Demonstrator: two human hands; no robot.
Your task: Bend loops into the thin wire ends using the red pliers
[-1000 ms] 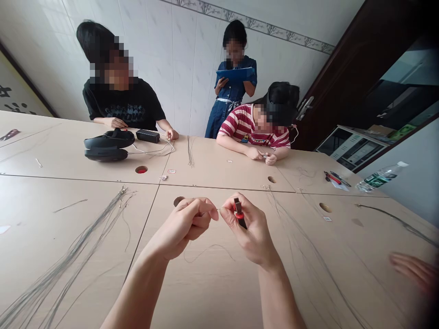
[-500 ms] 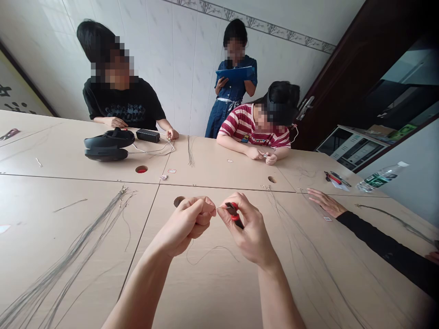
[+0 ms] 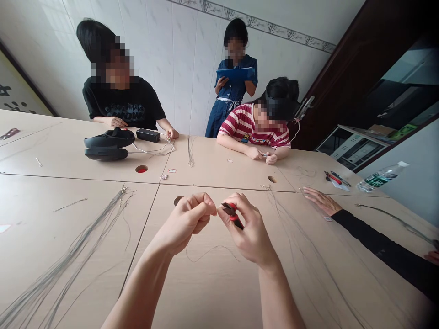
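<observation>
Since a second ago, a co-worker's dark sleeve point(image 3: 373, 246) has come in from the right of the red-handled pliers point(image 3: 230, 211), and the pliers have tipped over leftward. Pale and seamed, the bench point(image 3: 212, 301) spreads beneath the pliers on every side. Beyond them are a person in black point(image 3: 123, 103) toward the left, a standing person in blue point(image 3: 236, 87) straight past, and a person in stripes point(image 3: 255, 123) slightly right. That sleeve ends in a co-worker's hand point(image 3: 320, 201), laid flat right of the pliers and in the way beside some fine strands. Well left of the pliers runs a long wire bundle point(image 3: 78, 246). Just left of them, the left hand point(image 3: 185, 224) is closed in a pinch on a thin strand point(image 3: 216, 246), whose loose length curves on the bench below the pliers. Curled closed around the pliers is the right hand point(image 3: 250, 228); whether their jaws are parted, I cannot tell. A black headset point(image 3: 106, 144) sits beyond the pliers to the left, a bottle point(image 3: 380, 177) far right. Left of the pliers, a round hole point(image 3: 178, 200) is partly blocked by the left hand.
</observation>
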